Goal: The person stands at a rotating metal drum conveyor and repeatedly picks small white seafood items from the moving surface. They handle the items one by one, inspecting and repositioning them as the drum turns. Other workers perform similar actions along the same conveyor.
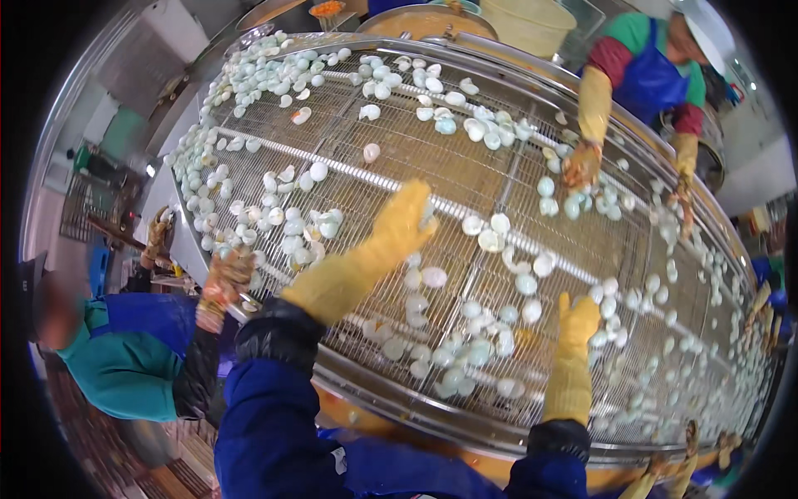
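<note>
My left hand (405,215), in a yellow rubber glove, is over the middle of a wire mesh rack (368,206), with a pale eggshell (427,211) at its palm side. Whether the fingers grip this shell is unclear. My right hand (580,317), gloved the same way, has its thumb apart from the fingers and is beside a cluster of pale blue-green eggshells (608,307). Between my hands lie more shells: a pinkish one (434,277), a group of white ones (491,239) and a wet heap (479,350) near the rack's front edge. Several look broken open.
A co-worker's gloved hand (583,163) is among shells across the rack; another's gloved hand (230,274) is at the left edge. Dense shells (262,72) cover the far left corner. A metal rim (424,408) borders the near side. A large round vat (430,25) stands beyond the rack.
</note>
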A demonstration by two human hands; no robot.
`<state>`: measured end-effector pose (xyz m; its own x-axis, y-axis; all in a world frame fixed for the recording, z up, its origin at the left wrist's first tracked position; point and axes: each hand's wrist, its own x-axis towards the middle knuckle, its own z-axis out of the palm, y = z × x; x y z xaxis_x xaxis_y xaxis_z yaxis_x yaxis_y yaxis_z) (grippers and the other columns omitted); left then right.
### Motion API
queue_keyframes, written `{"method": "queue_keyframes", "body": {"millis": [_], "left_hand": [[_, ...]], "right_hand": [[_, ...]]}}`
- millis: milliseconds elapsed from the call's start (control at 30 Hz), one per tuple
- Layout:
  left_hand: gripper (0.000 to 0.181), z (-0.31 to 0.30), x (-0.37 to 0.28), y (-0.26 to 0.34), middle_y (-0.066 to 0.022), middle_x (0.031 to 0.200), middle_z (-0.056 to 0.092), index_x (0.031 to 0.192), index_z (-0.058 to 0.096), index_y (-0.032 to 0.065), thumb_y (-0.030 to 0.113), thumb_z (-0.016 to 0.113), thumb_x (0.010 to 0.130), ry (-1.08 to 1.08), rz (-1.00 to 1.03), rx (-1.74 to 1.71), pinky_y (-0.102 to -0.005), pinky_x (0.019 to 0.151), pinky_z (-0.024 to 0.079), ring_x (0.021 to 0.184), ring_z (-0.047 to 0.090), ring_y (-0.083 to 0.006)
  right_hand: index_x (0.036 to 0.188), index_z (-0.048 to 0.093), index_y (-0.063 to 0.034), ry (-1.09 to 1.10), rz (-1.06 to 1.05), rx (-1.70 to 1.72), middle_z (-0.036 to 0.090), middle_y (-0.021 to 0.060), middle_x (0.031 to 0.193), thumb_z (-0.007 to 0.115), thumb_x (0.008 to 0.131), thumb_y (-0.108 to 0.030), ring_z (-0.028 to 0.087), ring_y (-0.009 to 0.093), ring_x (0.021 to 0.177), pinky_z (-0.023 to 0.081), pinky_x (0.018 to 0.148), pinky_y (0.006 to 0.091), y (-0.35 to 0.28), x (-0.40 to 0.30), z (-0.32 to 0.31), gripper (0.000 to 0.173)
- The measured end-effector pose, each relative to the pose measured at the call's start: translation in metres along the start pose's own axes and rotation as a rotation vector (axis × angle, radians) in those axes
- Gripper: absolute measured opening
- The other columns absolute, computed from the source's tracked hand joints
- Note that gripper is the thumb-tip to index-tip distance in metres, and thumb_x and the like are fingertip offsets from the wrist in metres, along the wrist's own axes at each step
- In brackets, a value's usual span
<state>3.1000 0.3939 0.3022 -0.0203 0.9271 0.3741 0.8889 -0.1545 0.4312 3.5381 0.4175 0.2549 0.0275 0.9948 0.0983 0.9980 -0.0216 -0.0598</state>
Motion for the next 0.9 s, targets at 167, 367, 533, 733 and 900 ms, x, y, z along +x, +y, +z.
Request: {"method": "queue_keyframes", "body": {"millis": [167,367,533,733,900], "left_hand": [[0.049,0.024,0.099,-0.134,-0.026,0.113,0.063,0.118,0.056,-0.0025,0.03,0.069,0.083,0.179,-0.455,0.332,-0.0519,0.094,0.046,0.11,0.059,-0.0427],[0.026,0.058,0.019,-0.188,-0.0191,0.099,0.068,0.103,0.065,0.0046,0.027,0.063,0.09,-0.064,-0.355,0.269,-0.0477,0.082,0.051,0.093,0.065,-0.0377],[0.021,-0.023,-0.027,0.023,-0.0013,0.08,0.057,0.094,0.059,0.0057,0.025,0.067,0.093,-0.179,-0.759,-0.757,-0.0276,0.064,0.047,0.069,0.055,-0.0096],[0.021,-0.049,-0.132,0.149,-0.0063,0.084,0.064,0.096,0.06,0.0044,0.024,0.065,0.094,-0.459,-0.675,-1.078,-0.0279,0.066,0.051,0.07,0.062,-0.0155],[0.011,-0.039,-0.237,0.258,-0.0072,0.09,0.064,0.085,0.063,0.0063,0.016,0.067,0.088,-0.895,-0.112,-0.93,-0.0342,0.077,0.051,0.082,0.063,-0.0209]], "right_hand": [[0.094,0.063,0.0002,-0.01,-0.079,0.091,0.065,0.0217,0.076,0.067,0.087,-0.026,0.065,0.043,0.077,0.052,0.069,0.05,-0.002,-0.029,0.043,0.027],[0.102,0.064,0.0019,-0.032,-0.227,0.587,0.069,0.0205,0.101,0.061,0.092,-0.011,0.068,0.031,0.081,0.056,0.067,0.0393,0.002,-0.057,-0.001,0.016],[0.115,0.06,0.001,-0.412,0.432,1.796,0.071,0.0142,0.103,0.054,0.099,-0.007,0.069,0.018,0.083,0.057,0.062,0.0264,0.023,-0.085,-0.07,0.019],[0.102,0.065,-0.0036,-0.552,0.369,1.7,0.071,0.0109,0.086,0.053,0.101,-0.012,0.068,0.016,0.062,0.051,0.047,0.0263,0.013,-0.167,-0.14,0.015],[0.1,0.066,-0.0141,-0.8,-0.417,0.412,0.072,0.011,0.088,0.055,0.095,-0.046,0.069,0.032,0.08,0.054,0.071,0.0417,0.039,-0.268,-0.132,0.035]]}}
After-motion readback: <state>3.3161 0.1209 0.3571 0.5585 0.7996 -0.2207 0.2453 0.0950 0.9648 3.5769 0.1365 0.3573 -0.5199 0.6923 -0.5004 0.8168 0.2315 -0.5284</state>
